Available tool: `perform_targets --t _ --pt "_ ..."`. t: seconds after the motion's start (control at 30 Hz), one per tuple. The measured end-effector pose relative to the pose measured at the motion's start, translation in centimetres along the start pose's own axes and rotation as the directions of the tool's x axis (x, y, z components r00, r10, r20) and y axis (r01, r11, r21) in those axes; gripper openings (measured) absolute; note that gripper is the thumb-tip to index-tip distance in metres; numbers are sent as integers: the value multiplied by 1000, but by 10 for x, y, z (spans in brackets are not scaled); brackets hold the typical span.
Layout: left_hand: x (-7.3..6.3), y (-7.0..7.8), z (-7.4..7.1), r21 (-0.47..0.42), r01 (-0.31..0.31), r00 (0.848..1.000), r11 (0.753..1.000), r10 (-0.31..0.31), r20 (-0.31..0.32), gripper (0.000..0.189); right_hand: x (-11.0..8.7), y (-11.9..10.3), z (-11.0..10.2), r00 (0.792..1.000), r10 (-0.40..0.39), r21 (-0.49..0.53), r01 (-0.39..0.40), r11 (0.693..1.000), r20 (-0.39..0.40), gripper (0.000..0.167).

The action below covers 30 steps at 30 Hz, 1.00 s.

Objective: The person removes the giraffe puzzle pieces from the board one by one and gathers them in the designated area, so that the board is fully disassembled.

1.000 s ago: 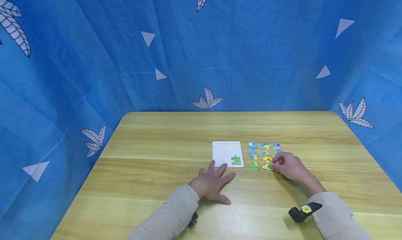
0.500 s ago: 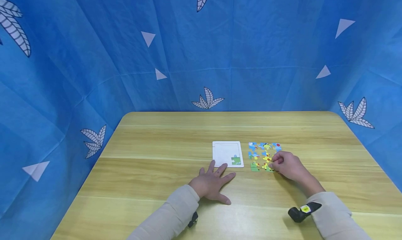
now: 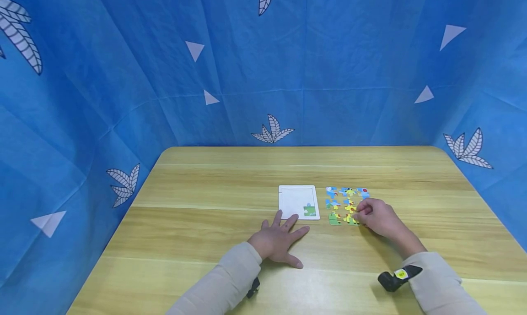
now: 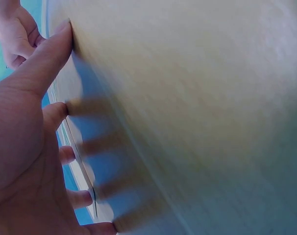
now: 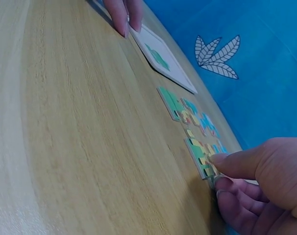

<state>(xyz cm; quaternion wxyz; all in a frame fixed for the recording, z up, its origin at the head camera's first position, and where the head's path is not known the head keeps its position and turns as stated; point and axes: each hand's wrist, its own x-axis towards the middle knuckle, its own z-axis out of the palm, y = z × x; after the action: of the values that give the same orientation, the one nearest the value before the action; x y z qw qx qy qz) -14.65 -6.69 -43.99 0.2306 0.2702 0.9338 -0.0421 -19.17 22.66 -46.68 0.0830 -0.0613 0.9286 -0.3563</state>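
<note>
A white puzzle tray (image 3: 294,198) lies on the table, with one green puzzle piece (image 3: 309,210) in its lower right corner. My left hand (image 3: 277,241) is spread in front of the tray, its fingertips down at the near edge. To the right of the tray, several loose puzzle pieces (image 3: 332,204) lie in rows, with blue, green and yellow printing. My right hand (image 3: 379,219) pinches a yellow-and-green puzzle piece (image 5: 197,157) at the near side of these rows, thumb on top and fingers curled at its edge. The hand partly hides the pieces on the right.
The wooden table (image 3: 206,177) has rounded far corners. A blue curtain (image 3: 263,67) with white leaves and triangles hangs behind it and along both sides. A black wrist camera (image 3: 397,278) sits at the right sleeve.
Almost nothing moves. My right hand shifts very slightly at the same puzzle piece, and my left hand stays at the tray's edge.
</note>
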Motion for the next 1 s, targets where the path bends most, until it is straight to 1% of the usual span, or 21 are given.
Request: perform_targets --t 0.3,0.57,0.73,1.0 --pt "1 0 3 4 4 1000 1000 -4 -6 91 0 -2 -1 999 -25 13 25 1000 -27 18" --pt "1 0 2 0 9 1000 1000 -9 -2 92 2 -14 -2 999 -43 17 44 999 -25 20" --pt "1 0 1 -13 7 1000 1000 -7 -2 92 6 -21 1 997 -67 10 67 998 -26 18" --pt "0 1 -2 -24 0 1000 1000 0 1 92 15 -31 11 994 -107 45 108 993 -40 14"
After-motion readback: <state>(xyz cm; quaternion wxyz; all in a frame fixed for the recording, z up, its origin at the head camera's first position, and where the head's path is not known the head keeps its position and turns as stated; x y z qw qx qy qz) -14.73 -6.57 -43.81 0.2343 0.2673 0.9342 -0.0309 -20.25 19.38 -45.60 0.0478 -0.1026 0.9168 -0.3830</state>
